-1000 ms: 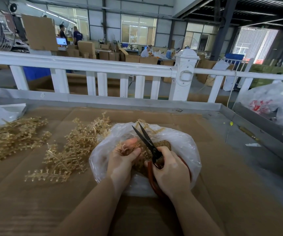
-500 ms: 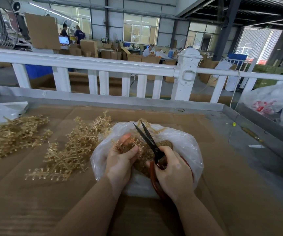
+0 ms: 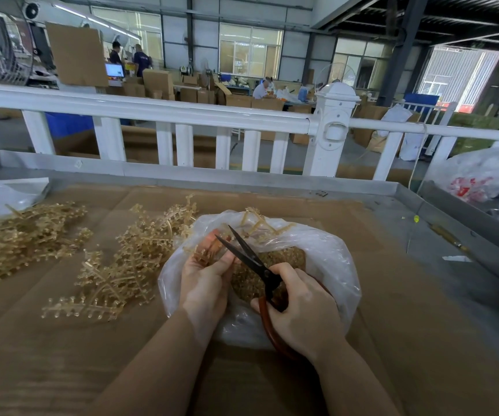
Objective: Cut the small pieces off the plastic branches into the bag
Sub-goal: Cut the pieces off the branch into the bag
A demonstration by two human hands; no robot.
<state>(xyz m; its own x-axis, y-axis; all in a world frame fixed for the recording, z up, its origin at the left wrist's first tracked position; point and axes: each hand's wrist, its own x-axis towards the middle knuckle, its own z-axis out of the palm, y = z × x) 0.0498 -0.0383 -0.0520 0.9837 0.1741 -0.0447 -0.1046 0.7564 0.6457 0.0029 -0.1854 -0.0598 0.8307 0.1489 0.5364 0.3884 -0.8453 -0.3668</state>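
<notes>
Cardboard-topped bench (image 3: 62, 370): bag (image 3: 326, 259) sits centre w/ cut bits. Left hand (image 3: 204, 280) pinches branch (image 3: 203, 250) over bag; right hand (image 3: 305, 310) clamps scissors (image 3: 251, 259), blades apart. Risks: blade nicks fingers (image 3: 227, 262) or bag; bits fly outside.

Bag (image 3: 326, 253) lies under both hands; branches (image 3: 128, 265) lie left of the left hand (image 3: 204, 280); railing (image 3: 164, 111) stands beyond.

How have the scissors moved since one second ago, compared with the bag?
Yes. The scissors have swung their blade tips left, toward the left hand, measured against the bag, which stays put.
</notes>
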